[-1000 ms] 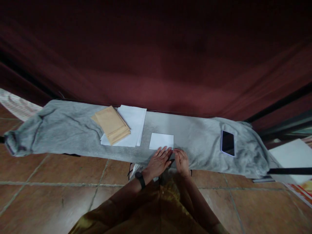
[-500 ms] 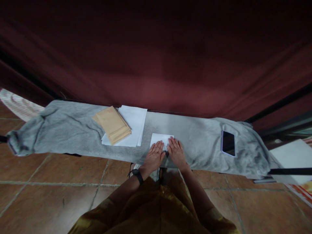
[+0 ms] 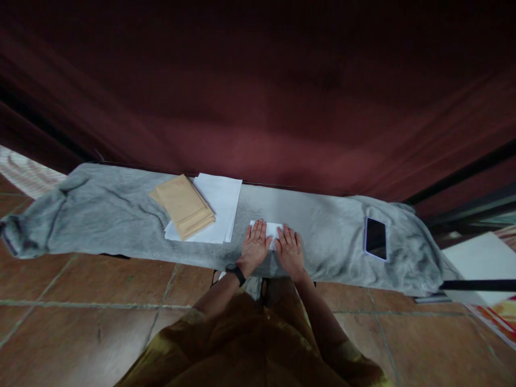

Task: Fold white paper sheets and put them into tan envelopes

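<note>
A small piece of white paper (image 3: 274, 230), apparently folded, lies on the grey cloth in front of me. My left hand (image 3: 255, 244) rests flat over its left part, fingers stretched out and pointing away from me. Over the right part lies my right hand (image 3: 289, 248), likewise flat with fingers extended. Between the two hands a strip of the paper shows; both side edges are largely covered by my fingers. Left of my hands, a stack of brown envelopes (image 3: 182, 204) lies across several white sheets (image 3: 223, 207).
Grey cloth (image 3: 116, 215) covers the long narrow table. A phone (image 3: 376, 238) with a pale purple edge lies at the right. Dark red fabric (image 3: 258, 145) hangs along the far edge. Beyond the right end is a white board or sheet (image 3: 481, 263). The floor (image 3: 121, 285) is tiled.
My left hand has slid slightly forward and covers more of the paper's left side. My right hand stays flat on the right part. The envelopes and phone keep their places on the cloth.
</note>
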Motion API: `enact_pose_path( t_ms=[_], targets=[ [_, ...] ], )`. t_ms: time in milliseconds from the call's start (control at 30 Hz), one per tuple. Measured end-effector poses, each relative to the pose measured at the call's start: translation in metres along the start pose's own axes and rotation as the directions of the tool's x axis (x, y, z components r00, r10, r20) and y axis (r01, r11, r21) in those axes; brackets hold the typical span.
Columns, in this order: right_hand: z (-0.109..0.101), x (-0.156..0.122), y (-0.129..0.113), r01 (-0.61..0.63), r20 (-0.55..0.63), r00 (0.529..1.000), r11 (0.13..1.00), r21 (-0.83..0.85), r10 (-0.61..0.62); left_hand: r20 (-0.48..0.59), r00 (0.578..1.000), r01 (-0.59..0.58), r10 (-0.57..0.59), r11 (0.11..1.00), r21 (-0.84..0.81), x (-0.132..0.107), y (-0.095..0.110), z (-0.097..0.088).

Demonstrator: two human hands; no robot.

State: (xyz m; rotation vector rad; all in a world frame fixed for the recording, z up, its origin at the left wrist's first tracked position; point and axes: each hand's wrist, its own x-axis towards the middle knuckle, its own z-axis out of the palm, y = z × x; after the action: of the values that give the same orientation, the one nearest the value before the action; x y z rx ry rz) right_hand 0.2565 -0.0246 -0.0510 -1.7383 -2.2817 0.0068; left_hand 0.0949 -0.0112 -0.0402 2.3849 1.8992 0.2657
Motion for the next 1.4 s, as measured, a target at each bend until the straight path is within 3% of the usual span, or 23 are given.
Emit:
enact_pose_path(
  t_ms=[267, 467, 567, 833, 1233, 1400],
  targets=[
    [0.001, -0.001, -0.002, -0.026, -0.015, 1.000, 0.999, 0.025, 0.027, -0.080, 0.994, 0.072, -0.072, 0.997, 0.001, -0.013, -0.025, -0.002],
    [0.001, 0.000, -0.005, -0.060, -0.061, 0.996, 0.996, 0.060, 0.064, -0.124, 0.989, 0.084, -0.084, 0.996, -0.008, -0.019, -0.029, 0.001],
    [-0.001, 0.006, -0.017, -0.088, -0.068, 0.993, 0.994, 0.070, 0.092, -0.120, 0.990, 0.078, -0.080, 0.997, -0.020, -0.019, -0.028, -0.001],
    [0.012, 0.014, -0.052, 0.012, -0.074, 0.997, 0.986, 0.167, 0.000, -0.087, 0.995, 0.058, -0.056, 0.998, 0.023, -0.020, -0.029, -0.005],
    [0.002, -0.007, -0.020, -0.064, -0.066, 0.995, 0.995, 0.071, 0.068, -0.122, 0.988, 0.096, -0.094, 0.995, 0.010, -0.019, -0.030, 0.003],
    [-0.003, -0.020, -0.009, -0.034, -0.066, 0.997, 0.997, 0.068, 0.039, -0.117, 0.984, 0.133, -0.134, 0.991, -0.019, -0.017, -0.024, 0.000]
  ],
)
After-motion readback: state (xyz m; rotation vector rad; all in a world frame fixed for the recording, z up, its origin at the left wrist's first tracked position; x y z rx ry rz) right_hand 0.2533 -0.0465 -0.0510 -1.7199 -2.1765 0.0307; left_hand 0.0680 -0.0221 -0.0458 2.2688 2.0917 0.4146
